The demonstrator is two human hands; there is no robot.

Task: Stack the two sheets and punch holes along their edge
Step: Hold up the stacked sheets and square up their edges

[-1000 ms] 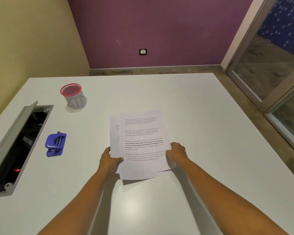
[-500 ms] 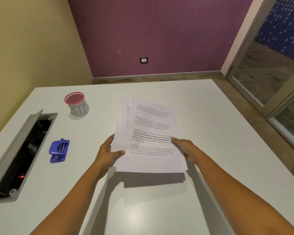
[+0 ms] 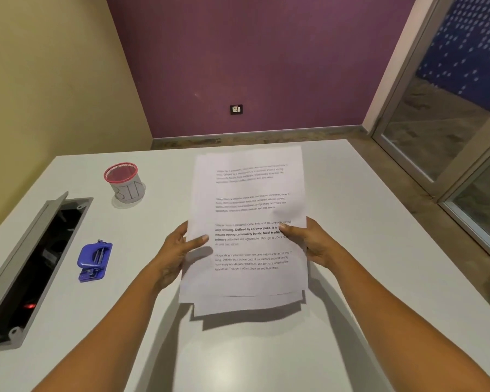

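Note:
Two white printed sheets [image 3: 249, 210] are held together, tilted up off the white table [image 3: 351, 222], one lying slightly offset behind the other. My left hand [image 3: 178, 250] grips their left edge with the thumb on the front. My right hand [image 3: 311, 241] grips the right edge, thumb over the text. The sheets' bottom edges hang just above the table and cast a shadow. A blue hole punch [image 3: 94, 261] lies on the table, well left of my left hand.
A red-rimmed mesh cup [image 3: 124, 182] labelled BIN stands at the back left. An open grey cable hatch [image 3: 31, 267] is set into the table's left side. A glass door [image 3: 447, 123] is at the right, past the table edge.
The sheets have been lifted from flat on the table to a raised, tilted position. Both hands moved up their side edges and the two sheets now overlap more closely.

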